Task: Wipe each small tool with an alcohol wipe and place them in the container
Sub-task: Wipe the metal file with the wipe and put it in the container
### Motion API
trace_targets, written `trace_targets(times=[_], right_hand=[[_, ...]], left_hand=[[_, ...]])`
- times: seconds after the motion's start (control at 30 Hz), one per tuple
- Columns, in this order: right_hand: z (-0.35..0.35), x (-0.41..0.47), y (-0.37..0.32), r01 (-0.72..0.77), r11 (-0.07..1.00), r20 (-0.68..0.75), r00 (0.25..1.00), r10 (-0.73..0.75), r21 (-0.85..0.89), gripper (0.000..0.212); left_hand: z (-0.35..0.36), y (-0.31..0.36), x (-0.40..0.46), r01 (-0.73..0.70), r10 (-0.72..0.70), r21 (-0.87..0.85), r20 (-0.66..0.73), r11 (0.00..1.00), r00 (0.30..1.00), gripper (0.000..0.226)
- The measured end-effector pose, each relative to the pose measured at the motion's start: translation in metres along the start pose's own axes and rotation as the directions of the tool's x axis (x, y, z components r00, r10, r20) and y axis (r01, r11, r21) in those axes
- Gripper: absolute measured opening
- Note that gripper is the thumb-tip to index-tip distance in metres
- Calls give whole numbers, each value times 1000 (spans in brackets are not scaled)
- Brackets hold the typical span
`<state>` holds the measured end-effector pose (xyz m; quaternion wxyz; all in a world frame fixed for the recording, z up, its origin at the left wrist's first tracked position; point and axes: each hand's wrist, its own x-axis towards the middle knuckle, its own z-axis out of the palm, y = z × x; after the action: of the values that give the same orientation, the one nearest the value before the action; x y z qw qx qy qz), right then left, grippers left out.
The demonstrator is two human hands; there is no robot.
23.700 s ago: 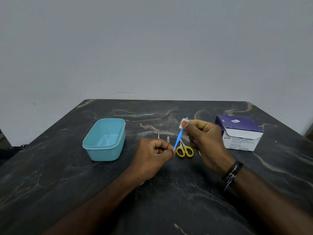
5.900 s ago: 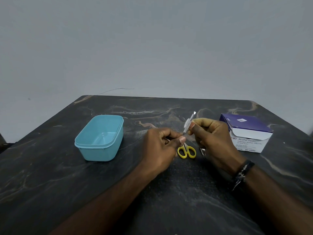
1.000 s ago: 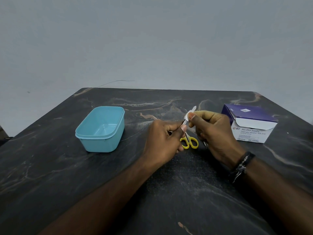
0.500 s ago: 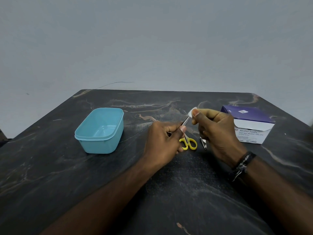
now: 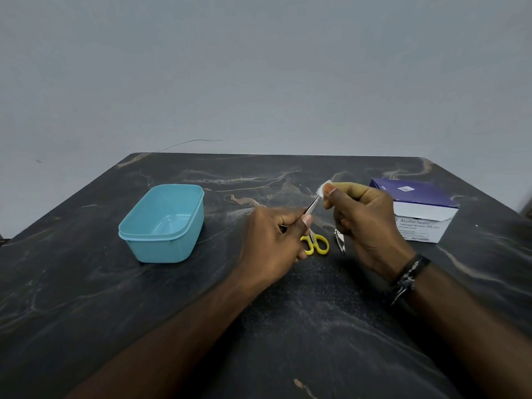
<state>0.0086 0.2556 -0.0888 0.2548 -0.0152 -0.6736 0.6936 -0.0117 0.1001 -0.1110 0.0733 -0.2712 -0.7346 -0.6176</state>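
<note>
My left hand (image 5: 276,243) pinches the lower end of a thin silver metal tool (image 5: 312,206), which slants up to the right. My right hand (image 5: 365,223) pinches a white alcohol wipe (image 5: 321,189) around the tool's upper tip. Both hands hover above the dark marble table (image 5: 259,326). Under them lie small yellow-handled scissors (image 5: 315,244) and a silver nail clipper (image 5: 339,240). The open turquoise container (image 5: 164,223) stands to the left of my left hand; its visible inside shows no tools.
A purple and white box of alcohol swabs (image 5: 417,211) sits at the right, behind my right hand. A grey wall rises behind the table's far edge. A black band circles my right wrist.
The wipe in my right hand has slid up the silver tool to its tip over the last second. My left hand has stayed put.
</note>
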Motion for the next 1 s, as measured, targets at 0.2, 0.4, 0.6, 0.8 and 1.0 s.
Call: trace_targets(times=[0.2,0.4,0.6,0.8,1.0], right_hand=[[5,-4,5,-33,998,89,995,37,-54,24],[4,-3,3,-33,999,73,997,33,-5,25],[-1,1,1,0,1000,11,1000,0,15,20],[5,-4,2,-9,1000,2,1000,9,4,16],[8,-6,6,-57,998,40,997,58,-23,12]], left_hand=[[-2,1,-1,4,-4,-13,-34,1000,999,16],[-3,-2,4,-1,-3,-31,-121,1000,993,18],[-3,-3,5,-6,3,-31,-107,1000,994,18],[-4,-5,9,129,-179,-238,-201,963,963,18],[-4,-4,11,110,-179,-275,-239,955,954,15]])
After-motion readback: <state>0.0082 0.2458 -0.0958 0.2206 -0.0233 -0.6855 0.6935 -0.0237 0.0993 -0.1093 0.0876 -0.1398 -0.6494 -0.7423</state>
